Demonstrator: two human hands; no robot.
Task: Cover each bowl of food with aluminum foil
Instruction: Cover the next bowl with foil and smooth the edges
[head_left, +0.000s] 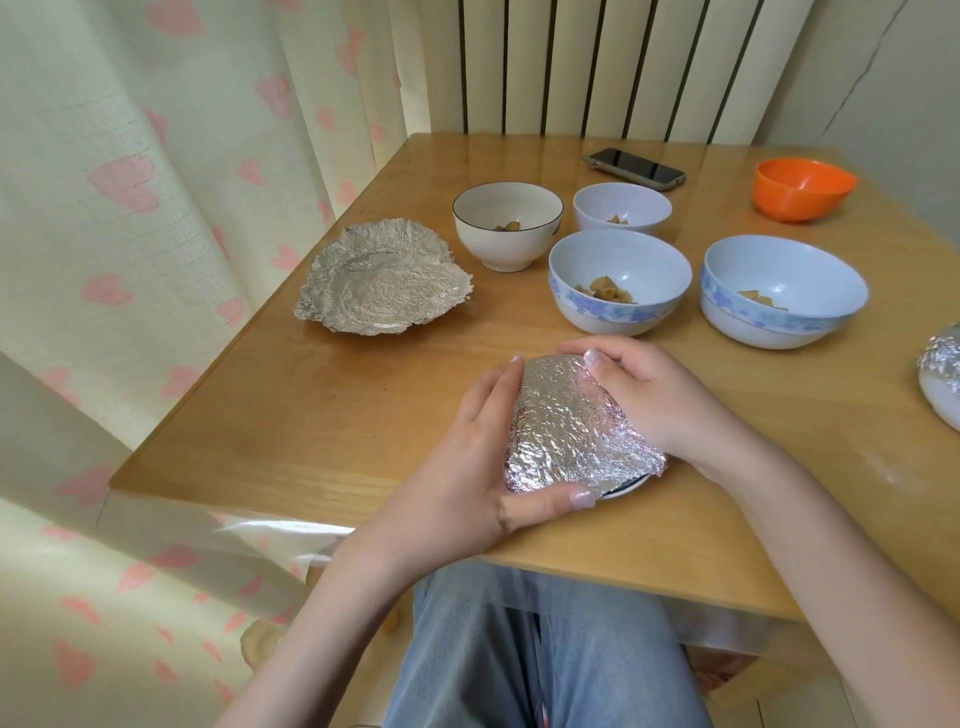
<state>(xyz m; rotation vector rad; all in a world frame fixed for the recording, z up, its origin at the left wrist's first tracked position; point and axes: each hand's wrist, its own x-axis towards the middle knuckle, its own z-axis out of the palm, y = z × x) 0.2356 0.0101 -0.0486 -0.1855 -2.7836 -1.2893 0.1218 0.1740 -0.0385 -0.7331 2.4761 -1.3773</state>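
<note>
Off to your left, a stack of crumpled foil sheets (382, 288) waits near the table (311, 415) edge, likely kept within reach for the four open bowls (618, 283) of food behind your hands. Your left hand (478, 467) cups the near side of the foil-covered bowl (576, 431) at the table's front, fingers along its left side, thumb pressing the foil under the rim. Your right hand (649, 395) curls over the far right side, pressing the foil down, presumably to seal it.
</note>
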